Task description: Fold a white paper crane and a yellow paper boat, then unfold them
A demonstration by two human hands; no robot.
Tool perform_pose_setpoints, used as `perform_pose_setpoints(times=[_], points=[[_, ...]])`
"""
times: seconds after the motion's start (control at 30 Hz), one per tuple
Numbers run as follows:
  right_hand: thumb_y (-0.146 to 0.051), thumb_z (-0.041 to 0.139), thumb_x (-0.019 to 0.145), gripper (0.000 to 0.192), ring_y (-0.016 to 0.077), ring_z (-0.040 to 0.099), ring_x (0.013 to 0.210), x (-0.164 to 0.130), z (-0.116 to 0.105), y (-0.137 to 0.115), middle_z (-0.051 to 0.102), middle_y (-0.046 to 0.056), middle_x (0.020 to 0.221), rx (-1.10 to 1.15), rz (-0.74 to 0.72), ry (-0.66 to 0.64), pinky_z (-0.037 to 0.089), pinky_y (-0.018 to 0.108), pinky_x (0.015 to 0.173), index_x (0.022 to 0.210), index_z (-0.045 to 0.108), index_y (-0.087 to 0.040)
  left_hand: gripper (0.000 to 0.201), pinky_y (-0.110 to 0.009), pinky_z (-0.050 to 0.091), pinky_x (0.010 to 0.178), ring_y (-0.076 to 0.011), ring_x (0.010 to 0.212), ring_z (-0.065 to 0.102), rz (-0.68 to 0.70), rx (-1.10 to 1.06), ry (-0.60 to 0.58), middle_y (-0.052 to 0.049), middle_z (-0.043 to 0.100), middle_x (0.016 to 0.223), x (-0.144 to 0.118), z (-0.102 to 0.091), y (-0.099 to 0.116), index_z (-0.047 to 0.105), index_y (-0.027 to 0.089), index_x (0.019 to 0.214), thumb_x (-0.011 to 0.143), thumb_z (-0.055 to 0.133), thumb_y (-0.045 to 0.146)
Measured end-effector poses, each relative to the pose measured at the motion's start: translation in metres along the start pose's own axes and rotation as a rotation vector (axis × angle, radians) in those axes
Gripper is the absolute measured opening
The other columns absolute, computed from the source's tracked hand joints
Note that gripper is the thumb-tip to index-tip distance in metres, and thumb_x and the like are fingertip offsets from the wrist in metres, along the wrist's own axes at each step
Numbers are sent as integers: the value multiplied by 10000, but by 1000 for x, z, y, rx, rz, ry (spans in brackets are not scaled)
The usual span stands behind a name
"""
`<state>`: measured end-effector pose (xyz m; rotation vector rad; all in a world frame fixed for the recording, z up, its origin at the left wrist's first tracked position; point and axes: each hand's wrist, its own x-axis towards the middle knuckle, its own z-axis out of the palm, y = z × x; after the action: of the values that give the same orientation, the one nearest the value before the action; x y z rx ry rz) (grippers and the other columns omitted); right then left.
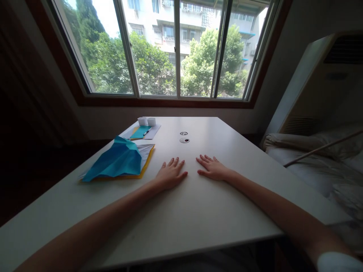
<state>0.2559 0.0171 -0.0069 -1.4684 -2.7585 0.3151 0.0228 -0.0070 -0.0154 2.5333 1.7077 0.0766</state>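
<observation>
My left hand lies flat on the white table, fingers spread and nothing in it. Across a small gap, my right hand rests palm down too, its fingers apart and holding nothing. To the left of my left hand is a creased blue sheet of paper, raised in folds. It lies over white paper and a yellow sheet, whose edge shows on the right side. Neither hand touches the papers.
Farther back on the left are flat blue paper, a pen and two small white boxes. Two round fittings sit mid-table. A covered sofa with a stick stands right; a window is ahead.
</observation>
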Motion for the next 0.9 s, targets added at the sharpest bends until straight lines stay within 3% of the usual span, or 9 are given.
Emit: perform_pose_setpoints(times=[0.9], points=[[-709, 177, 782, 784, 292, 100, 1349, 2, 3, 3, 102, 78, 1484, -2, -20, 30, 93, 497, 1058, 1415, 150, -248, 688, -521, 171, 1026, -292, 1342, 127, 12, 13, 28, -112, 173, 1466, 1, 3, -1, 211, 238, 1397, 838, 167, 636]])
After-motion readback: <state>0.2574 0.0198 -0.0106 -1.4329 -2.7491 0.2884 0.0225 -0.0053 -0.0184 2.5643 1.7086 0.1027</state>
